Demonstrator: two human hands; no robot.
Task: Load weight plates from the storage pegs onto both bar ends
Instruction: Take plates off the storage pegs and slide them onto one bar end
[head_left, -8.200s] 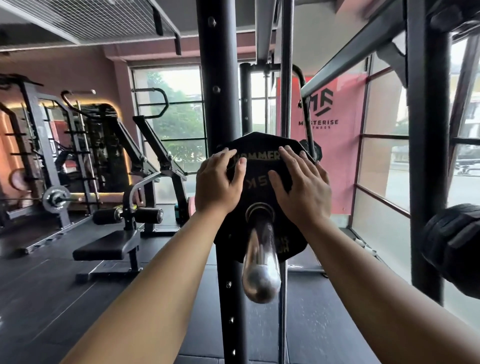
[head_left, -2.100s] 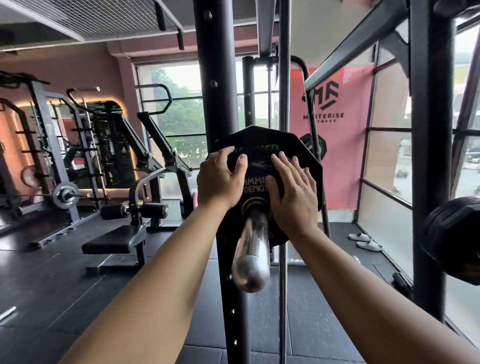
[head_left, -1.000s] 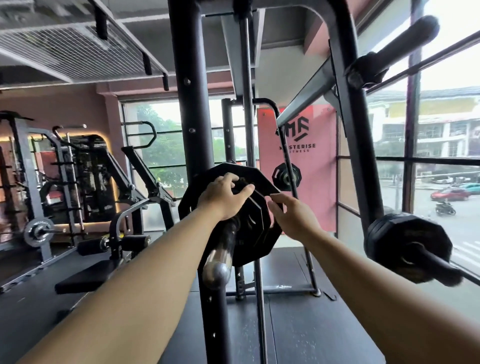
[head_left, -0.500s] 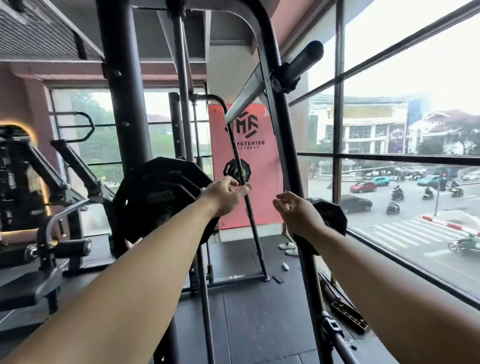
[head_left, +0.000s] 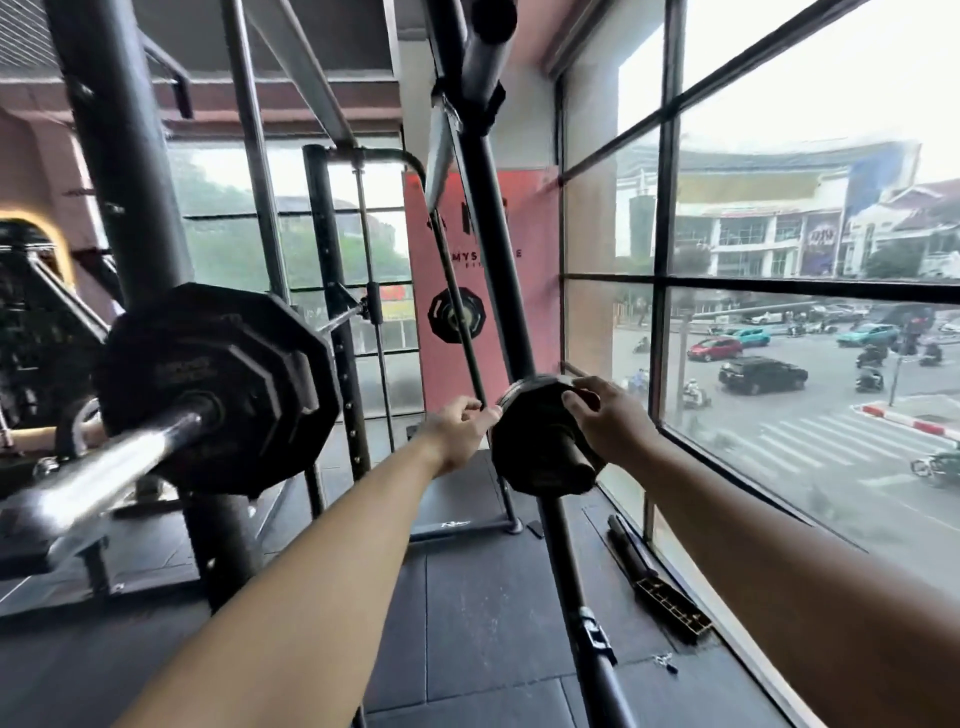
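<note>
Turning from the bar end (head_left: 104, 467), where the big plate (head_left: 218, 384) now sits loaded, you've reached the small plate (head_left: 535, 415) on its storage peg (head_left: 569, 457). Your right hand (head_left: 608, 421) has its grip curled over the plate's top rim. Your left hand (head_left: 460, 421) is at the plate's left edge, grip unclear.

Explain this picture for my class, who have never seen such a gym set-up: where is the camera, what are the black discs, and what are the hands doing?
The camera sits on the person's head, so you see two bare arms reaching forward. The big plate on the left is a weight already slid onto the shiny bar end, beside a black rack upright. Ahead, a small plate sits on a storage peg on a slanted post. The right hand curls over its top rim; the left hand is at its left edge, its grip unclear. The window on the right shows a street.
</note>
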